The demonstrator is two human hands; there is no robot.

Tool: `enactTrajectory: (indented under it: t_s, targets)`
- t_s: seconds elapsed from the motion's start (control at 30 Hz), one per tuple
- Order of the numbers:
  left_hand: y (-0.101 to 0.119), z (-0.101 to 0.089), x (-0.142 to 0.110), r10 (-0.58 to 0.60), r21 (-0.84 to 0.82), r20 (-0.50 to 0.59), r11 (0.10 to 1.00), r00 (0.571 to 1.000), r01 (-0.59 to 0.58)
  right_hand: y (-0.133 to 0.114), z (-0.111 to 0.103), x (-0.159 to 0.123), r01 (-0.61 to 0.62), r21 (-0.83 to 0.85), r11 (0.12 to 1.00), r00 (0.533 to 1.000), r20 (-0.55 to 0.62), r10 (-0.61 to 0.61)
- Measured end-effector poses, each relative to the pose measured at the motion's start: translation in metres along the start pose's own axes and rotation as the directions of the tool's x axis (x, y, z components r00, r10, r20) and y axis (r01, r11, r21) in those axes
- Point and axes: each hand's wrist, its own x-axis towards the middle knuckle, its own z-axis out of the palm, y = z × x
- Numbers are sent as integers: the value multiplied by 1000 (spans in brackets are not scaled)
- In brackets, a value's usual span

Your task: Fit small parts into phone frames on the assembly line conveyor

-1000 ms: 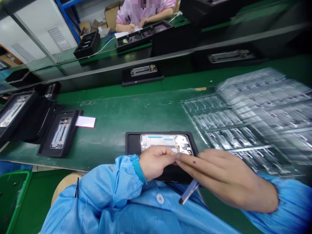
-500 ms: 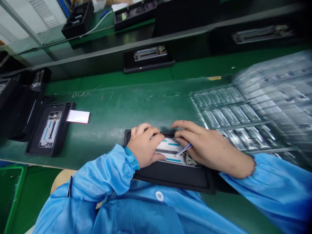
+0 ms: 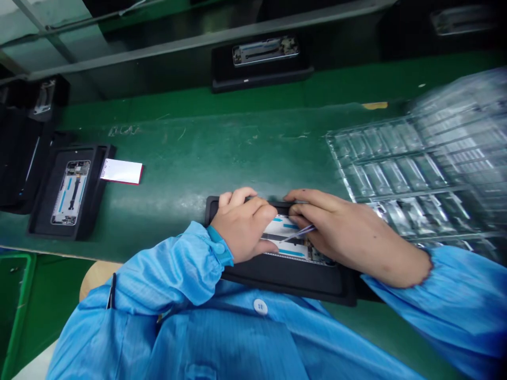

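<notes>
Now, a thin tool (image 3: 297, 234) is gripped by the right hand (image 3: 343, 232) over a phone frame (image 3: 293, 249) partly covered by the left hand (image 3: 246, 227), whose grip cannot be told.

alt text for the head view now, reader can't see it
The left hand rests on a phone frame in a black tray; the right hand holds a slim tool over it. Clear plastic trays lie at right, a notepad at left.

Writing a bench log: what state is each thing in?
Phone frame: uncovered, lying in black tray
Thin tool: held in right hand
Left hand: over the phone frame
Notepad: flat, white page up
Left-side phone frame: uncovered, inner parts showing
Far phone frame: uncovered
Clear plastic tray: flat, pockets visible
</notes>
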Motion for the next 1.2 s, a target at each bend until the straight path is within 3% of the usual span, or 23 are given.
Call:
enactTrajectory:
  t_s: [0.13,0.33,0.47,0.8,1.0,1.2]
  targets:
    - [1,-2,0,0,16,12,1000,1000,0,-5,1,-5,13,-22,1000,998,-55,-14]
    - [0,-2,0,10,21,12,1000,1000,-10,-8,-1,-4,-78,148,986,992,-86,92]
    - [0,-2,0,12,25,12,1000,1000,-12,-7,-6,-2,-61,206,977,992,-95,82]
    - [3,-5,2,-4,37,34,999,999,2,-19,-8,-4,68,-152,986,990,-114,-85]
    - [3,-3,1,-5,45,38,999,999,4,-18,1,-2,5,-61,998,984,-179,-16]
    - [2,-2,1,5,42,33,999,999,-7,-16,-2,4,12,15,1000,994,-108,-11]
